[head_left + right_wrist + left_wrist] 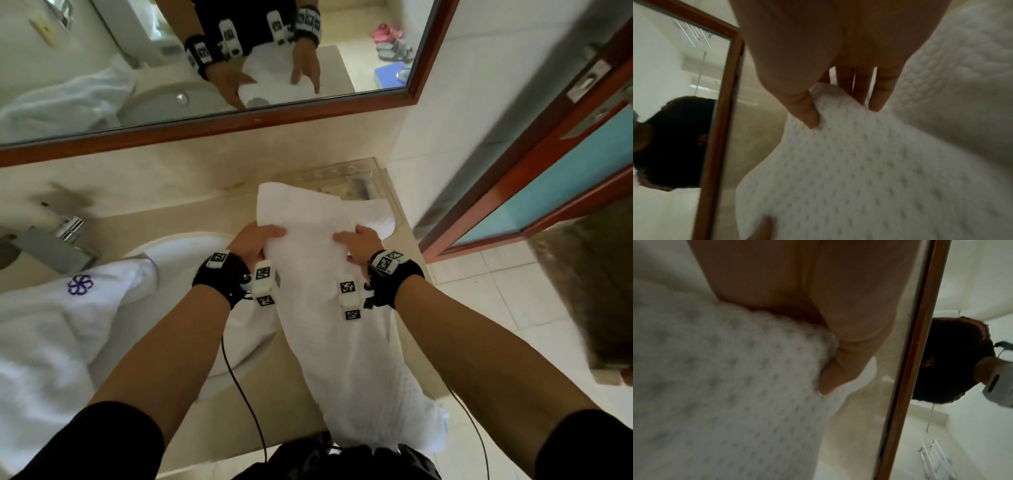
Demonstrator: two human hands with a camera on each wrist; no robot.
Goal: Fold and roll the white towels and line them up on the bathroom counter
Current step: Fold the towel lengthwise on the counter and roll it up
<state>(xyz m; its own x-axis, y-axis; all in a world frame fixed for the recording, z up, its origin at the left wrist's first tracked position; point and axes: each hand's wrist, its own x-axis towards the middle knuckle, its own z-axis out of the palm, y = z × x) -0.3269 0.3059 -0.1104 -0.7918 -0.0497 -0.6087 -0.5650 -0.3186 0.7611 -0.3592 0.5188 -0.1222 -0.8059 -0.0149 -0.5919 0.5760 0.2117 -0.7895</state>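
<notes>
A long white waffle-weave towel (329,281) lies lengthwise on the beige counter (191,212), its near end hanging over the front edge. My left hand (260,240) grips the towel's left edge, thumb on top. My right hand (359,241) pinches the right edge, thumb above and fingers beneath. In the left wrist view the left hand (834,363) digs its thumb into the towel (725,386). In the right wrist view the right hand (840,104) pinches a raised fold of the towel (859,162).
A second white towel (51,325) with a purple flower emblem lies heaped at the left, partly over the sink basin (191,246). A chrome tap (58,243) stands at the left. A clear tray (359,181) sits at the counter's far right corner. A wood-framed mirror (239,120) runs behind, a door (565,171) on the right.
</notes>
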